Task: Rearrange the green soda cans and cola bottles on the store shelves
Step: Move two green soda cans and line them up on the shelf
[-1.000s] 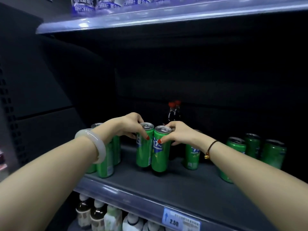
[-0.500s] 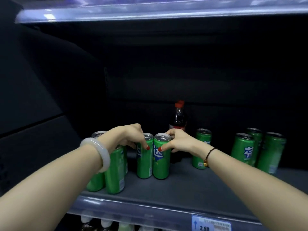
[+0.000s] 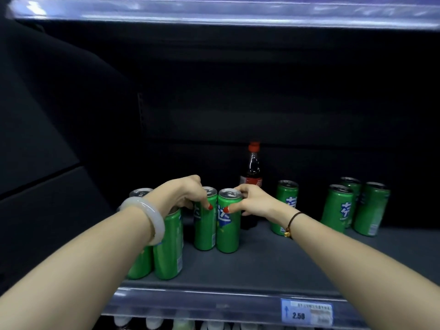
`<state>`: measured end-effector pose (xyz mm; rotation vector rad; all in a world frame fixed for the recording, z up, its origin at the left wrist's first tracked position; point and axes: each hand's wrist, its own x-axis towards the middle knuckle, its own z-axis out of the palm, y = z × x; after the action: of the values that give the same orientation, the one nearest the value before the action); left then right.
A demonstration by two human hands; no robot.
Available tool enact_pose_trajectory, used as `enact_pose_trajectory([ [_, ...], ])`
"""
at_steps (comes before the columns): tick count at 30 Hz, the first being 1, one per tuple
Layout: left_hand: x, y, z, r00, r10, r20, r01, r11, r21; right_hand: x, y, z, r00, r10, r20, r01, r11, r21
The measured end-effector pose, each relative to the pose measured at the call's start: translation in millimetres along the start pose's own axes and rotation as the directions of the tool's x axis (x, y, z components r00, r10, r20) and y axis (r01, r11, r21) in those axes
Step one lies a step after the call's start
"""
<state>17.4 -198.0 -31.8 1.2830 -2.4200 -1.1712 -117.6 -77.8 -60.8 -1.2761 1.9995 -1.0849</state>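
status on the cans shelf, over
Left hand grips slim green soda can; right hand grips neighbouring green can. Both upright, touching. Red-capped cola bottle close behind.

cola bottle (image 3: 253, 167): midsection hidden behind right hand (image 3: 252, 201) | right-held green can (image 3: 228, 229): rim partly covered by that hand | left hand (image 3: 181, 196): fingertips hidden behind left-held green can (image 3: 205, 229) | price tag (image 3: 306, 312): small print blurred | lower-shelf bottles (image 3: 152, 323): cut by bottom edge

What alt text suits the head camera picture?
A left hand grips the left can and a right hand the right can, both green, side by side on a dark shelf. A cola bottle stands behind; other cans flank them.
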Motion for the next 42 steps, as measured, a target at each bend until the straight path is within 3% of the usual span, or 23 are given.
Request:
enact_pose_trajectory([
  [11, 1, -3, -3, 0.998, 0.059, -0.022, -0.058, 0.997, 0.051, -2, 10, 0, 0.999, 0.023, 0.035, -0.025, 0.999, 0.046],
  [19, -9, 11, -8, 0.958, 0.273, -0.091, -0.253, 0.949, 0.188, -17, 3, -11, 0.998, 0.055, -0.004, -0.056, 0.995, -0.084],
  [28, -25, 48, 8, 0.869, 0.485, -0.098, -0.485, 0.874, 0.020, -54, 9, -52, 0.991, 0.033, -0.128, -0.034, 0.999, -0.004],
  [36, -15, 96, 60, 0.846, 0.532, -0.039, -0.533, 0.846, 0.000, -78, 36, -126, 0.965, 0.031, -0.261, -0.029, 1.000, 0.012],
  [42, 12, 117, 116, 0.871, 0.489, -0.053, -0.488, 0.872, 0.026, -83, 78, -178, 0.949, 0.039, -0.314, -0.069, 0.994, -0.083],
])
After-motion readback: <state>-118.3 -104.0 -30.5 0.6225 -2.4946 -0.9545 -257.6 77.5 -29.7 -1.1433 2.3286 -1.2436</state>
